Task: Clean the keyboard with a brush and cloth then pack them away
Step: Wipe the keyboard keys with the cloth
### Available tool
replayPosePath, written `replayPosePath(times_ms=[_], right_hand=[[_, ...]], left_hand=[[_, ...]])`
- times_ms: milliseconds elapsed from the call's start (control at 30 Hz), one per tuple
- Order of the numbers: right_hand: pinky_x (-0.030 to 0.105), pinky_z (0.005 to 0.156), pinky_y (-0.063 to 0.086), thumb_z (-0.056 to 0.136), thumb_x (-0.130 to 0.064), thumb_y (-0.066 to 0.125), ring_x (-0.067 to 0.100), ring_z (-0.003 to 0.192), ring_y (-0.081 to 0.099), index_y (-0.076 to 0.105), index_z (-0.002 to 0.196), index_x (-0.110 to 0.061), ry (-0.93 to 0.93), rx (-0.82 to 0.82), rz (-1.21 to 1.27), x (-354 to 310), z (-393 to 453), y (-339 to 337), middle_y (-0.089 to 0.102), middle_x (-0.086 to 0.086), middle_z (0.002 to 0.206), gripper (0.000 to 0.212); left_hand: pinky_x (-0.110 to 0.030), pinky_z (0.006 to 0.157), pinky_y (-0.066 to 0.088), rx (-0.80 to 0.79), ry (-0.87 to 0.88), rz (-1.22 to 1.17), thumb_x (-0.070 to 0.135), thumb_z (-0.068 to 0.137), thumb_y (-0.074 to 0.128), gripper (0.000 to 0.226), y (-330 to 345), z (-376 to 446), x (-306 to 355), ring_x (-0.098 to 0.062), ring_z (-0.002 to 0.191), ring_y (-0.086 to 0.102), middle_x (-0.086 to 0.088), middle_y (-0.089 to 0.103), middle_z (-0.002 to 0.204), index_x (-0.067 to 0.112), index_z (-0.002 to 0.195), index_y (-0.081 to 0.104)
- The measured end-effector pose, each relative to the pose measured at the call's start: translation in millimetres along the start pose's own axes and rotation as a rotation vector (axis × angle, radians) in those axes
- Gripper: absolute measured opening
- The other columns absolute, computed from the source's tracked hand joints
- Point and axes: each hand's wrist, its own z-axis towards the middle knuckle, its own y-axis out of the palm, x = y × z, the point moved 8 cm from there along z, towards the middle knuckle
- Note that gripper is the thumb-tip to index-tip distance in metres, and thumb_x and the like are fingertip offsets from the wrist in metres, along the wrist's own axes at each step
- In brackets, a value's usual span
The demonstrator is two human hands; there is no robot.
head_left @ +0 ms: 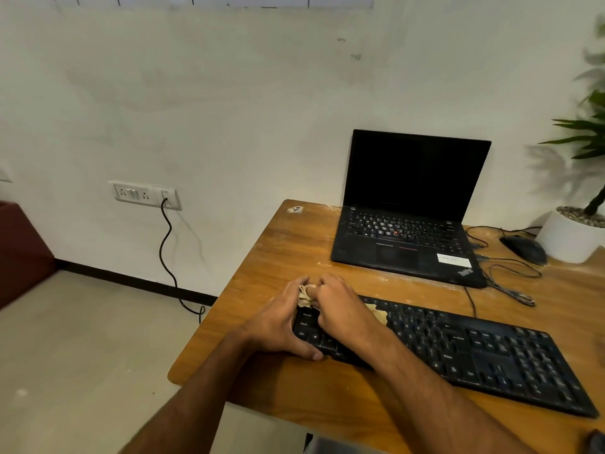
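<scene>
Where the black keyboard (458, 348) lies on the wooden worktop (268, 257), both hands meet at its left end. Left hand (278, 326): thumb on the near edge, fingers curled round the end. Right hand (340, 312): pressed down on a tan cloth (376, 311) over the keys, cloth bunched between both hands. Beyond the right hand: open laptop (409, 208), mouse (523, 249).

Both forearms are showing bare right up to the bottom edge, with no sleeves, watch or bracelet reaching into view. The left hand (278, 326) and right hand (343, 309) are wearing no gloves.
</scene>
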Motion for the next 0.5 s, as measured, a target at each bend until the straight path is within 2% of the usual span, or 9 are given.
replayPosePath(times_ms=[167, 267, 400, 500], right_hand=[[0.031, 0.078, 0.043, 0.095, -0.015, 0.063, 0.017, 0.099, 0.048, 0.071, 0.115, -0.019, -0.175, -0.129, 0.056, -13, -30, -4, 0.049, -0.001, 0.101, 0.022], [0.033, 0.078, 0.045, 0.096, -0.015, 0.063, 0.014, 0.096, 0.044, 0.074, 0.109, -0.019, -0.214, -0.11, 0.107, -16, -31, -7, 0.048, -0.004, 0.097, 0.018], [0.034, 0.076, 0.045, 0.088, -0.014, 0.072, 0.014, 0.094, 0.043, 0.074, 0.097, -0.014, -0.24, -0.088, 0.123, -27, -25, -2, 0.046, -0.003, 0.097, 0.01], [0.032, 0.076, 0.044, 0.092, -0.02, 0.068, 0.014, 0.094, 0.042, 0.072, 0.102, -0.015, -0.292, -0.096, 0.086, -25, -35, -5, 0.044, -0.005, 0.097, 0.012]], left_hand=[[-0.035, 0.124, 0.032, -0.002, 0.003, 0.016, 0.054, 0.058, 0.097, 0.147, 1, 1, -1, -0.011, 0.149, 0.029, 0.01, 0.023, 0.166, 0.027, 0.165, 0.0], [-0.029, 0.122, 0.03, 0.004, 0.004, 0.007, 0.053, 0.058, 0.098, 0.147, 2, 1, -2, -0.009, 0.148, 0.028, 0.011, 0.023, 0.166, 0.026, 0.165, 0.001], [-0.033, 0.125, 0.03, -0.002, 0.018, -0.025, 0.053, 0.058, 0.097, 0.147, 1, 0, -3, -0.01, 0.152, 0.025, 0.011, 0.02, 0.168, 0.025, 0.166, 0.001], [-0.027, 0.122, 0.031, -0.007, 0.016, -0.019, 0.049, 0.06, 0.098, 0.145, 1, 0, -4, -0.008, 0.149, 0.028, 0.011, 0.022, 0.166, 0.025, 0.165, 0.002]])
